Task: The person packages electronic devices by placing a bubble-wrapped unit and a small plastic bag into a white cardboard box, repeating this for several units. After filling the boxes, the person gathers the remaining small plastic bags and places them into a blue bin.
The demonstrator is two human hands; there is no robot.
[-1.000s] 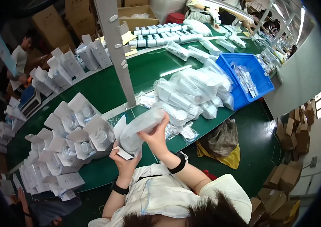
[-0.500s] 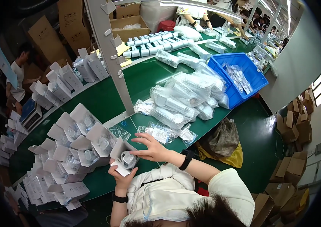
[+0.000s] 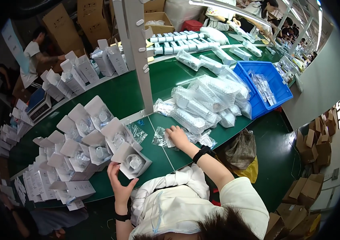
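A white open-topped carton (image 3: 145,165) stands tilted on the green table in front of me, a coiled white cable in clear plastic (image 3: 134,162) inside it. My left hand (image 3: 120,185) is at its near left corner, thumb and fingers spread apart, the fingertips against its side. Farther right, my right hand (image 3: 179,138) is over the flat clear plastic packets (image 3: 160,138), fingers curled down onto one; its fingertips are partly hidden. Left of the carton, several similar open cartons (image 3: 114,134) stand packed together with plastic-wrapped parts inside.
Bubble-wrapped bundles (image 3: 204,102) are heaped beyond my right hand, beside a blue bin (image 3: 264,86) of small packets. A grey metal post (image 3: 140,60) rises at the table's middle. More white cartons (image 3: 74,78) line the far side. Other people work at the back.
The carton has moved from my hands down onto the table beside the others. My left hand has loosened around it. My right hand has left it and reached right to the packets.
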